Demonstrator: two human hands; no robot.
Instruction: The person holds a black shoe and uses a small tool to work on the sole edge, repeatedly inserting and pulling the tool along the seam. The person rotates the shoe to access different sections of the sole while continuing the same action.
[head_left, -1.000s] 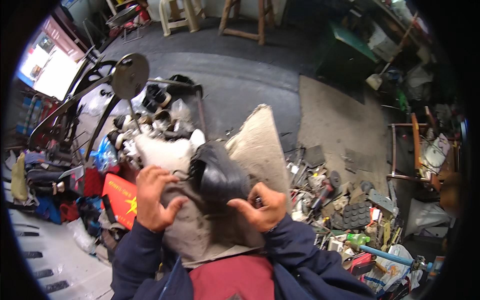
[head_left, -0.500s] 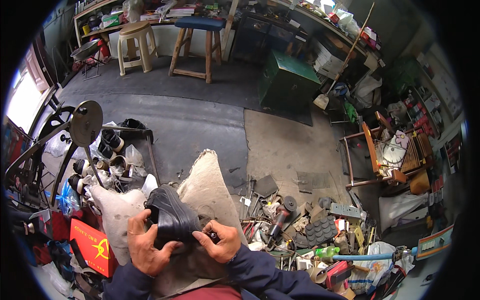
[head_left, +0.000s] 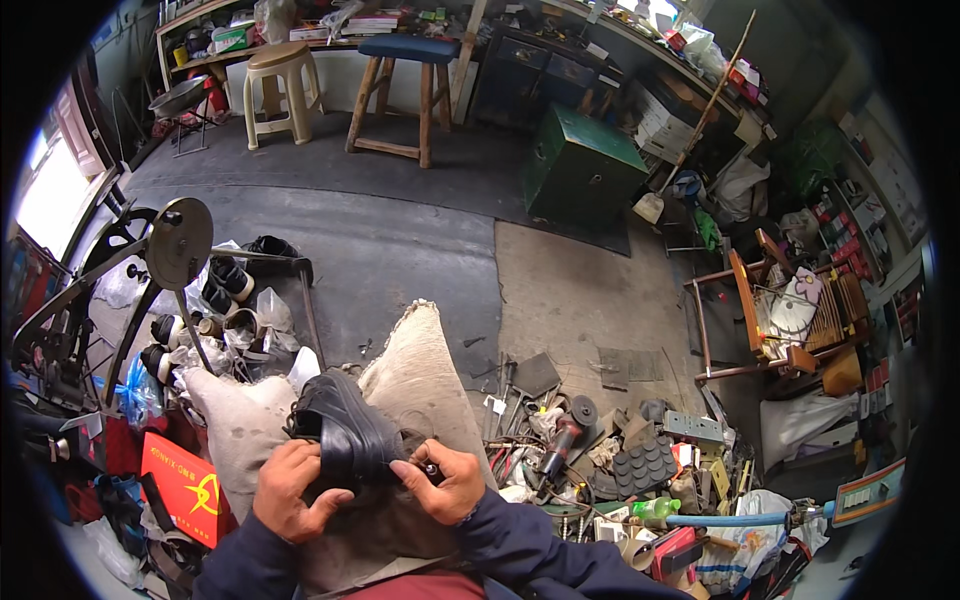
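A black leather shoe (head_left: 350,425) lies on its side across my lap, on a pale, stained cloth (head_left: 425,365). My left hand (head_left: 300,490) holds the shoe's near left edge, with its fingers by the dark opening and the thumb stretched along the underside. On the other side, my right hand (head_left: 440,482) is closed at the shoe's lower right end, the thumb pressed near its edge. A small dark piece, perhaps a tool's handle, shows between those fingers, but its kind is mostly hidden.
To the left stands a metal machine with a round wheel (head_left: 179,243), beside several shoes and a red box (head_left: 182,490). Tools and scraps, including an angle grinder (head_left: 567,437), crowd the floor at right. Farther off are a green chest (head_left: 585,165), stools (head_left: 404,50) and a wooden chair (head_left: 750,310).
My left hand's fingers have slid a little lower along the shoe's edge. The shoe and my right hand keep nearly the same place, while the whole view has shifted slightly.
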